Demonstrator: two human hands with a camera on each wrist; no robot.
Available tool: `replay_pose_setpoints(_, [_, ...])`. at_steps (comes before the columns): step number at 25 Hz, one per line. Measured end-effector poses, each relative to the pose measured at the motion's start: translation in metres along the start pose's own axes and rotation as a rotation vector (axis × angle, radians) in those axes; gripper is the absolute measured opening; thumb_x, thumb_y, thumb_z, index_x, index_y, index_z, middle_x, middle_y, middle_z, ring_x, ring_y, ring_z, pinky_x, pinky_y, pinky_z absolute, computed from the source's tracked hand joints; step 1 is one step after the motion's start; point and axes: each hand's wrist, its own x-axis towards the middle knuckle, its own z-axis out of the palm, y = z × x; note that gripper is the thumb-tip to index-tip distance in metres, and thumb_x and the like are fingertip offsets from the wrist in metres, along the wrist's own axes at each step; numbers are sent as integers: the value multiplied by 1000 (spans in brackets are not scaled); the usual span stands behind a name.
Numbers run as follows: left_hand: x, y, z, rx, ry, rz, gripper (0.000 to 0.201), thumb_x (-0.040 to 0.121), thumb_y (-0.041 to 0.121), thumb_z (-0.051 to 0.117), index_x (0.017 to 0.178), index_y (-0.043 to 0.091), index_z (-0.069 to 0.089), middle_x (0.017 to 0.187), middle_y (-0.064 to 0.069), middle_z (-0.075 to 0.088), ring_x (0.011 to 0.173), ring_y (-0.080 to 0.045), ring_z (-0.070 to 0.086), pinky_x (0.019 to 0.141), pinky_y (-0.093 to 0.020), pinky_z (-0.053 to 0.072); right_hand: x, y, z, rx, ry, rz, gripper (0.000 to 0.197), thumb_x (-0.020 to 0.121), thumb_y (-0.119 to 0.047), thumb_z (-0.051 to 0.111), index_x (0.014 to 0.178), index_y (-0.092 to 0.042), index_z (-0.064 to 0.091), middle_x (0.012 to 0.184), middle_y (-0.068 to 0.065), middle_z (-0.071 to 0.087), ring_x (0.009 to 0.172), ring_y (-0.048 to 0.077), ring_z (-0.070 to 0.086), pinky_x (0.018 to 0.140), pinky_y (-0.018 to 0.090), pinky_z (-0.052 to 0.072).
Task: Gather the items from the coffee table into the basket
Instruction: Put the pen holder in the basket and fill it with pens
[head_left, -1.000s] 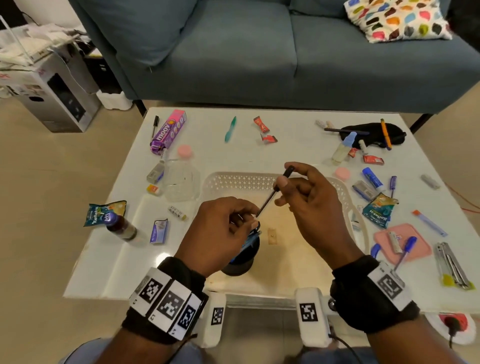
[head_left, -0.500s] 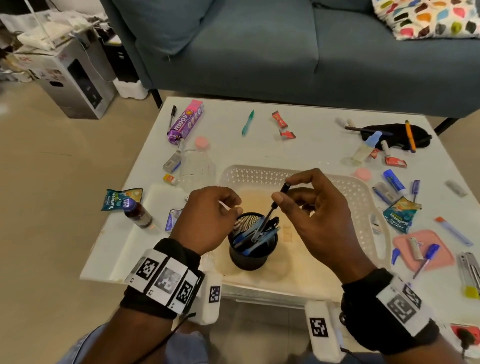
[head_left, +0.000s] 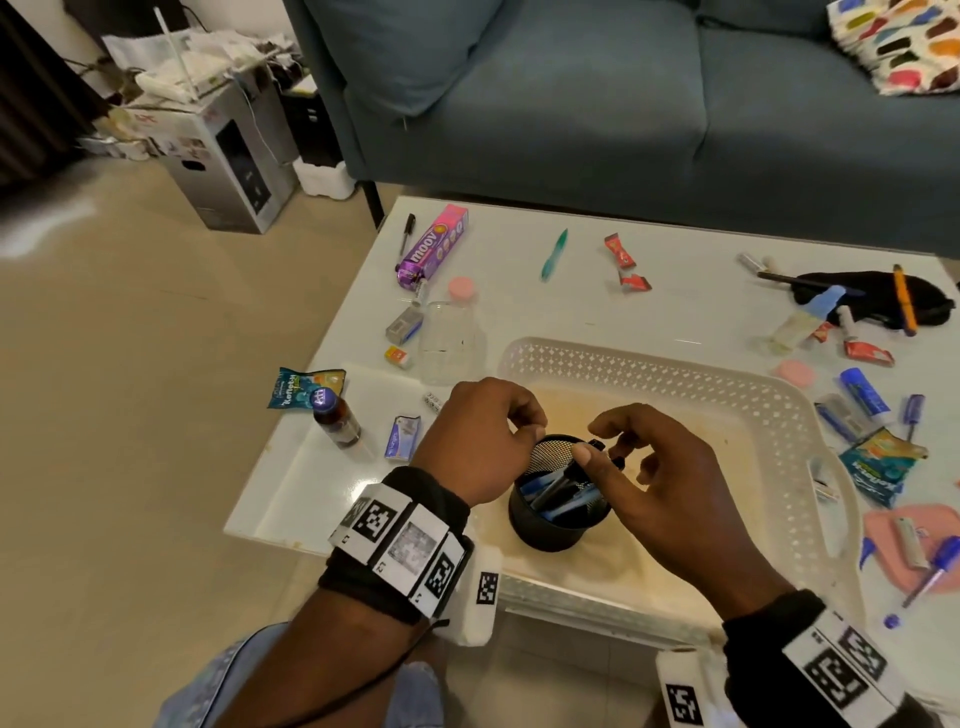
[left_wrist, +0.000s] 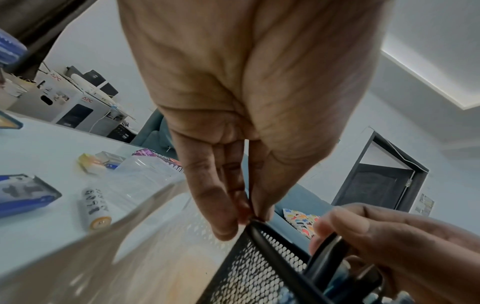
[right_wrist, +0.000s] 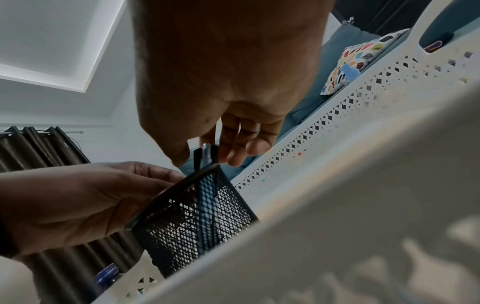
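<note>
A white perforated basket (head_left: 675, 371) sits on the white coffee table (head_left: 701, 291). Inside it stands a black mesh pen cup (head_left: 558, 525) holding several blue and black pens. My left hand (head_left: 524, 428) pinches the cup's rim on its left side, which the left wrist view shows close up: fingertips (left_wrist: 244, 214) on the mesh cup (left_wrist: 259, 263). My right hand (head_left: 592, 452) pinches a black pen (head_left: 563, 478) whose lower end is down inside the cup. In the right wrist view my right hand's fingers (right_wrist: 233, 152) hold the pen (right_wrist: 198, 156) just above the cup (right_wrist: 197, 216).
Loose items lie all around the basket: a pink Moov box (head_left: 434, 244), a green pen (head_left: 553, 254), a clear jar (head_left: 449, 343), a brown bottle (head_left: 335, 421), a black pouch (head_left: 878, 296) and a pink tray (head_left: 914, 545) with pens. A blue sofa (head_left: 571, 104) stands behind the table.
My right hand has come down with the black pen, now mostly inside the cup. My left hand has shifted off the cup's top to pinch its rim.
</note>
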Motion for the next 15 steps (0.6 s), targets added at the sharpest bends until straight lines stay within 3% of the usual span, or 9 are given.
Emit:
replay_pose_setpoints(5, [4, 19, -34, -53, 7, 11, 9, 89, 29, 74, 87, 21, 78, 89, 10, 75, 74, 1, 65, 75, -17, 51, 3, 3, -5, 64, -58, 69, 19, 91, -54, 59, 98, -38, 65, 98, -24, 67, 96, 1, 63, 61, 15, 43])
replay_pose_setpoints(8, [36, 27, -82, -94, 89, 32, 14, 90, 27, 74, 88, 14, 79, 84, 5, 77, 72, -6, 71, 75, -25, 60, 2, 9, -6, 90, -125, 91, 20, 94, -54, 56, 95, -37, 66, 96, -21, 70, 94, 2, 64, 63, 16, 43])
replay_pose_setpoints(10, [77, 28, -117, -92, 161, 6, 19, 91, 25, 73, 90, 6, 77, 85, -9, 77, 72, -20, 74, 75, -36, 63, 2, 11, -6, 108, -142, 97, 22, 96, -55, 54, 96, -37, 66, 95, -20, 71, 93, 2, 65, 67, 18, 46])
replay_pose_setpoints(12, [126, 21, -144, -101, 195, -87, 27, 93, 22, 71, 101, -4, 73, 98, -22, 75, 77, -28, 72, 72, -34, 63, 3, 11, -5, 131, -145, 111, 26, 97, -56, 50, 97, -36, 66, 95, -19, 71, 93, 3, 65, 70, 20, 48])
replay_pose_setpoints(15, [196, -23, -165, -131, 150, -324, 27, 95, 19, 69, 108, -4, 66, 111, -20, 69, 75, -23, 68, 62, -25, 62, 5, 10, -3, 142, -155, 120, 31, 98, -57, 44, 98, -35, 65, 95, -19, 70, 93, 3, 64, 72, 20, 46])
